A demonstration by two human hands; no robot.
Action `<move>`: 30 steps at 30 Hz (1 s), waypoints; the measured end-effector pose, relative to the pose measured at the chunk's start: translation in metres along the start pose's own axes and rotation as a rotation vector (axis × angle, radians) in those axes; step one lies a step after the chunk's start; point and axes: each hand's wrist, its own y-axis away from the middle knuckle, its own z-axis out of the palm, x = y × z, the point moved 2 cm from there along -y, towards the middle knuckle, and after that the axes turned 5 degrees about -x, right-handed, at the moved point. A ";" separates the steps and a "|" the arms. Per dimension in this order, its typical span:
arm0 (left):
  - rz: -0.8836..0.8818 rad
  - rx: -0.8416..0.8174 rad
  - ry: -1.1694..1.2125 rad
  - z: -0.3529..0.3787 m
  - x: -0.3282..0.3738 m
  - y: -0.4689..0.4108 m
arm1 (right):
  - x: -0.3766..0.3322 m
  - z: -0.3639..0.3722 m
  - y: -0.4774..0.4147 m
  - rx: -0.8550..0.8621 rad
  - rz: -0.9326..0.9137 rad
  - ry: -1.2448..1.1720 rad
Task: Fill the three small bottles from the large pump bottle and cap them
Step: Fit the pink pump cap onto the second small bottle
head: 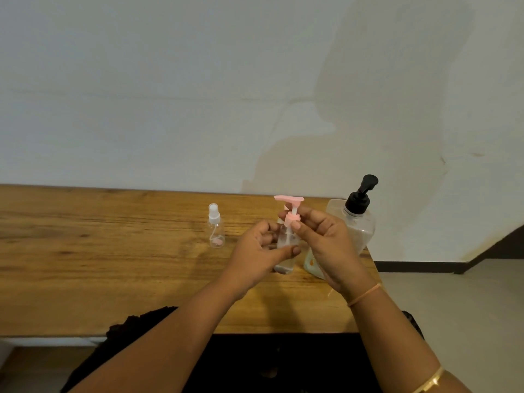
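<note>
A small clear bottle [284, 251] with a pink pump cap [289, 205] stands at the middle of the wooden table [113, 251]. My left hand [255, 259] wraps its body. My right hand [323, 239] pinches the pink collar at its neck. A little pale liquid shows at its bottom. To the left stands a small clear spray bottle [216, 226] with a white cap, apart from my hands. The large pump bottle [359, 217] with a black pump stands at the right, behind my right hand. Another pink-topped piece peeks out behind the held bottle, mostly hidden.
A clear pouch [312, 265] lies against the large bottle near the table's right edge. A pale wall rises right behind the table. The floor drops away to the right of the table. Dark cloth lies at the table's front edge.
</note>
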 end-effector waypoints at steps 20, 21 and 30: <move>0.032 -0.008 -0.047 0.001 0.002 -0.002 | 0.006 0.008 -0.003 0.124 0.023 0.042; 0.056 0.018 -0.075 0.002 0.000 -0.002 | 0.006 0.011 -0.003 0.148 0.029 0.048; -0.127 -0.190 0.107 -0.009 0.005 -0.001 | 0.003 0.002 -0.001 -0.032 0.080 -0.097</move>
